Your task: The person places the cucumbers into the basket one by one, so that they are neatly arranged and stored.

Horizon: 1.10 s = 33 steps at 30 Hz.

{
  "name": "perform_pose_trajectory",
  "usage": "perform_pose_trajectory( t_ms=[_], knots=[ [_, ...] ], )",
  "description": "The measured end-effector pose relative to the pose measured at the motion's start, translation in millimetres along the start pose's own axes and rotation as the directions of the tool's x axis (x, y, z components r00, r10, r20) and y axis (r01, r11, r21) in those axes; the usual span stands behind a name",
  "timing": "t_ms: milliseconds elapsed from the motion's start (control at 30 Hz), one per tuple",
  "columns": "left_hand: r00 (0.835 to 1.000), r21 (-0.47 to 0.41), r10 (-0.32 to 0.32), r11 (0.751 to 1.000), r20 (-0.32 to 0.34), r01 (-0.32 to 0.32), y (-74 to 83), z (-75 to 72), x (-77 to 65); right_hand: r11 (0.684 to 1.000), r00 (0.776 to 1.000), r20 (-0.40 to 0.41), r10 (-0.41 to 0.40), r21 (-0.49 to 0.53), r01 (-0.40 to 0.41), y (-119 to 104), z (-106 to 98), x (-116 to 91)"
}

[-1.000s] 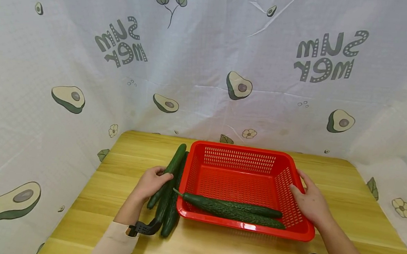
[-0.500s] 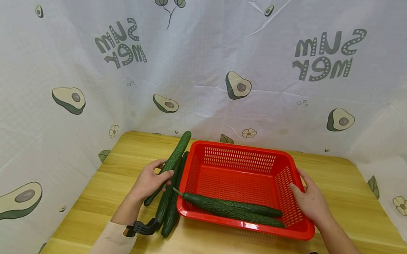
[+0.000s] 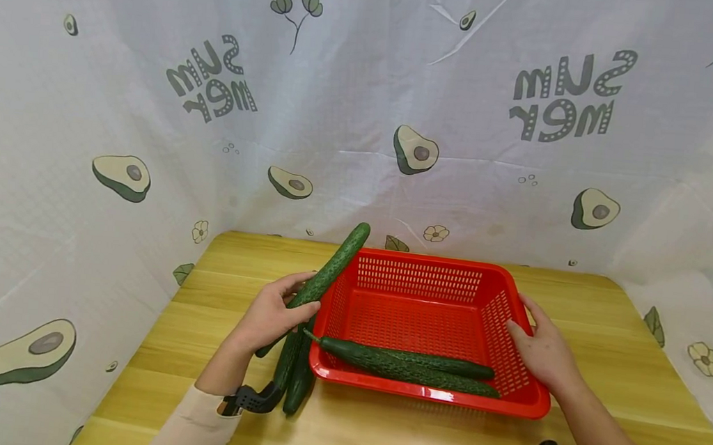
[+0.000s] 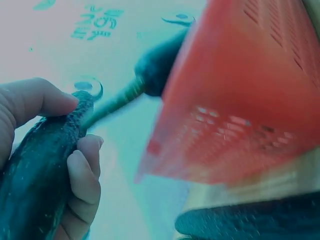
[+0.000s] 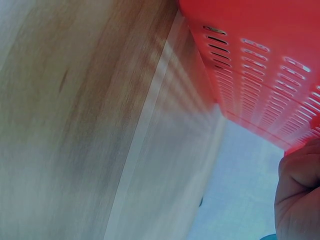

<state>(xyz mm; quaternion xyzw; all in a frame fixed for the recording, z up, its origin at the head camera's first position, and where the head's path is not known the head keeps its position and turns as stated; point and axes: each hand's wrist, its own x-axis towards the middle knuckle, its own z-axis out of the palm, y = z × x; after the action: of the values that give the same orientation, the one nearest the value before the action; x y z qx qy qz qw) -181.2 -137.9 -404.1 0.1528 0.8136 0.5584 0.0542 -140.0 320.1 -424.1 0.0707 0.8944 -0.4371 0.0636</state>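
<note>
"Red plastic, that basket (image 3: 412, 318). Where does it stand?"

"On the wood-grain desk (image 3: 163, 361), with a pale cloth (image 3: 353, 103) behind it, printed with avocados and mirrored lettering."

"And the left hand (image 3: 276, 315)?"

"Holding a dark green cucumber (image 3: 332, 271), thumb on one side and fingers on the other. It slants, and from the head camera its far end shows against the basket's back left corner. Whether the two touch, I can't tell."

"What about the right hand (image 3: 544, 352)?"

"That one grips the basket's right rim, thumb inside, fingers round the outer face."

"Anything inside the basket?"

"Two cucumbers (image 3: 407, 374) along the near wall, one partly over the other. A thin stalk (image 3: 311, 335) on the front one pokes across the left rim; the left wrist camera catches it too, rather blurred."

"More on the desk?"

"Yes, two further cucumbers (image 3: 298, 389) just left of the basket, partly hidden by the left hand. Each forearm has a beige sleeve (image 3: 196, 426) and a black device (image 3: 256, 400) at the wrist."
</note>
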Motion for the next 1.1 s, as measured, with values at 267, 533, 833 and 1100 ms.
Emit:
perform_pose_trajectory(
  t_ms=[267,533,833,1100],
  knots=[
    [0.992,0.086,0.096,0.991,0.086,-0.104,22.0,9.6,6.8,1.000,1.000,0.001,0.004,0.003,-0.004,0,0,0],
    [0.969,0.141,0.154,0.973,0.192,-0.183,47.9,22.6,18.9,1.000,1.000,0.009,0.004,0.015,-0.004,1,0,0],
    [0.930,0.293,0.172,0.917,0.325,-0.272,63.0,44.5,37.7,1.000,1.000,0.009,0.005,0.025,-0.005,1,1,1],
    [0.836,0.455,0.145,0.783,0.529,-0.424,76.3,56.1,62.6,1.000,1.000,0.006,0.001,0.020,-0.001,0,1,0]
  ],
)
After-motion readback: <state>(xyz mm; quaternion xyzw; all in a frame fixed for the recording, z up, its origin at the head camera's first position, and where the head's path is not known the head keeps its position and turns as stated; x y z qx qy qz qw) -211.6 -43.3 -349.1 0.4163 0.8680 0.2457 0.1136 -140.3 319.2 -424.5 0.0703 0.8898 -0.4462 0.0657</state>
